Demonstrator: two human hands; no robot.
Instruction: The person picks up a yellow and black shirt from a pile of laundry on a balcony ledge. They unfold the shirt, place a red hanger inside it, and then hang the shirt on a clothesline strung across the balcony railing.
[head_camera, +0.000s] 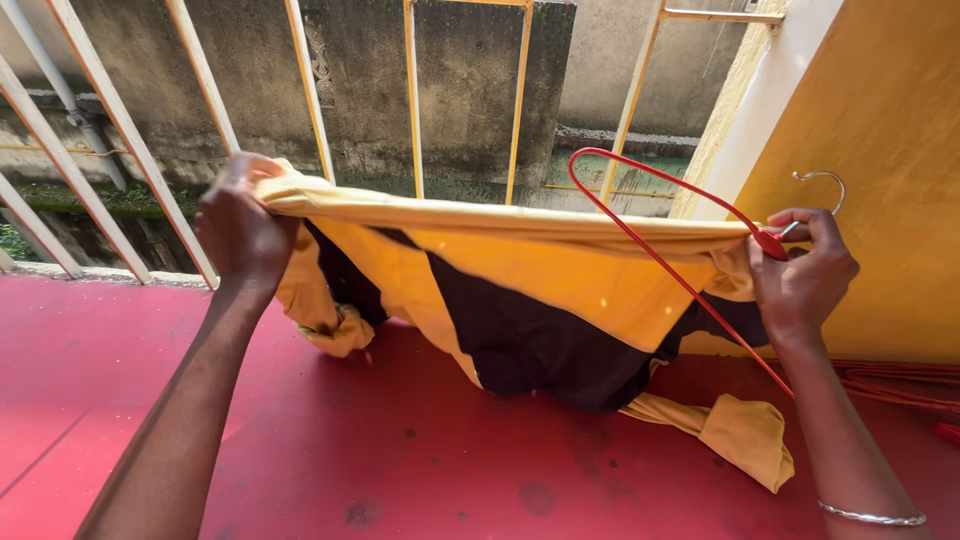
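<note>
Two hands at work: your left hand (240, 235) clenches the yellow-and-black garment (520, 300) at centre frame; your right hand (800, 275) pinches garment edge and red hanger (680, 260) together. Hanger looks only partly threaded in; hanging up remains, sleeves trailing on the red floor (400, 460).

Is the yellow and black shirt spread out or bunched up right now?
Spread out: the shirt is stretched between the left hand and right hand, sleeves hanging down; the right hand also holds a red hanger.

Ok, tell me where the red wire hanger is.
The red wire hanger is right of centre, against the yellow-and-black garment, pinched at its hook by the right hand.
</note>
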